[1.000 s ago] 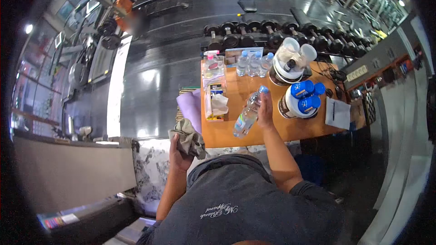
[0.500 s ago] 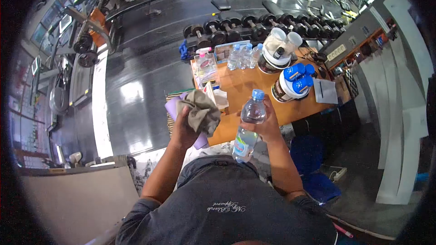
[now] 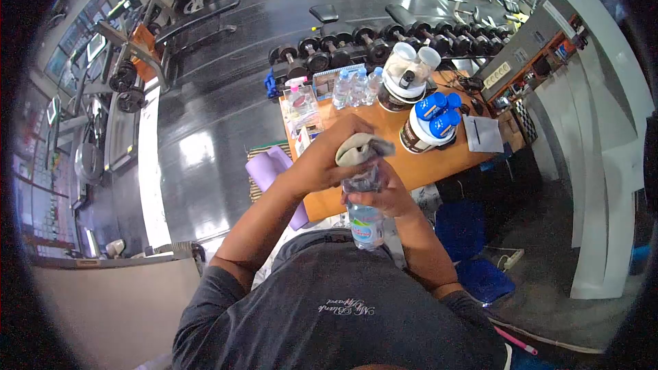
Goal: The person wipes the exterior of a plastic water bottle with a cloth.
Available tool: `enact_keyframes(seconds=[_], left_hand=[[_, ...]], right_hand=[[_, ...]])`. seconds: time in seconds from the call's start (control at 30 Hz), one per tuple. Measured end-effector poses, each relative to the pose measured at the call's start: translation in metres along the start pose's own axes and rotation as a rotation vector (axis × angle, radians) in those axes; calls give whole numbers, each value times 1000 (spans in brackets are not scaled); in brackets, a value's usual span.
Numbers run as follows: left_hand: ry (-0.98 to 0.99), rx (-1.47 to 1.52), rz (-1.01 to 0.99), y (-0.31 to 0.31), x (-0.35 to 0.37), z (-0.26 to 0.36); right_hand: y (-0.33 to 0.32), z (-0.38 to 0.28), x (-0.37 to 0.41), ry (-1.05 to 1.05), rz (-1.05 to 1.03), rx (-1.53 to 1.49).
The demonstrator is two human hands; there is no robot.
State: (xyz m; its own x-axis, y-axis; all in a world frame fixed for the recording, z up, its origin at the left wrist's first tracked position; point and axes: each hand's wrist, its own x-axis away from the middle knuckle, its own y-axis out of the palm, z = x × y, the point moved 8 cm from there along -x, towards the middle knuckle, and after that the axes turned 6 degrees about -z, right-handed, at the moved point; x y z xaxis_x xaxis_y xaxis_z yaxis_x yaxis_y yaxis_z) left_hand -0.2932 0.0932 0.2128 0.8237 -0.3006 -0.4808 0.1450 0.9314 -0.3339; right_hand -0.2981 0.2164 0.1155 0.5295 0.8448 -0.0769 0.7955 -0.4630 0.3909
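Note:
A clear water bottle (image 3: 364, 225) with a green and blue label stands nearly upright before my torso. My right hand (image 3: 385, 195) is wrapped round its upper middle. Over the bottle's top lies a grey-green cloth (image 3: 360, 149), bunched up, with my left hand (image 3: 329, 157) closed on it. The cloth and the fingers hide the blue cap. Both hands are close together, the left above the right, over the near edge of the wooden table (image 3: 418, 164).
On the table are small bottles (image 3: 358, 89), a clear plastic box (image 3: 299, 101), a tub with blue jars (image 3: 421, 133), another tub (image 3: 397, 96) and a paper sheet (image 3: 483, 135). A purple roll (image 3: 264, 171) lies left, a blue chair (image 3: 483, 281) right. Dumbbells (image 3: 332, 48) line the back.
My left hand has brought the cloth rightward onto the bottle's top, covering the cap. The bottle has become more upright in my right hand. The view has shifted slightly.

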Motion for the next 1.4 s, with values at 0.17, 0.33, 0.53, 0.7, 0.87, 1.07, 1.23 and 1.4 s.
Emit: enact_keyframes(seconds=[0.17, 0.33, 0.53, 0.7, 0.87, 1.07, 1.23, 1.4], left_hand=[[-222, -378, 82, -1, -16, 0], [-313, -310, 259, -2, -29, 0], [-426, -211, 356, -4, -34, -7], [-74, -21, 286, 10, -33, -6], [-168, -67, 152, 7, -32, -22], [-120, -677, 288, -6, -46, -13], [-218, -247, 163, -2, -51, -12], [-187, -518, 279, 0, -47, -11]], right_hand=[[-13, -25, 2, -29, 72, 302], [-24, -27, 4, 0, -30, 432], [-33, -20, 14, 96, -118, -117], [-41, -23, 12, 112, -177, -184], [-44, -22, 14, 158, -169, -214], [-48, -25, 5, 109, -119, -158], [-50, -48, 5, 4, -164, 83], [-58, -37, 6, 78, -95, -22]])
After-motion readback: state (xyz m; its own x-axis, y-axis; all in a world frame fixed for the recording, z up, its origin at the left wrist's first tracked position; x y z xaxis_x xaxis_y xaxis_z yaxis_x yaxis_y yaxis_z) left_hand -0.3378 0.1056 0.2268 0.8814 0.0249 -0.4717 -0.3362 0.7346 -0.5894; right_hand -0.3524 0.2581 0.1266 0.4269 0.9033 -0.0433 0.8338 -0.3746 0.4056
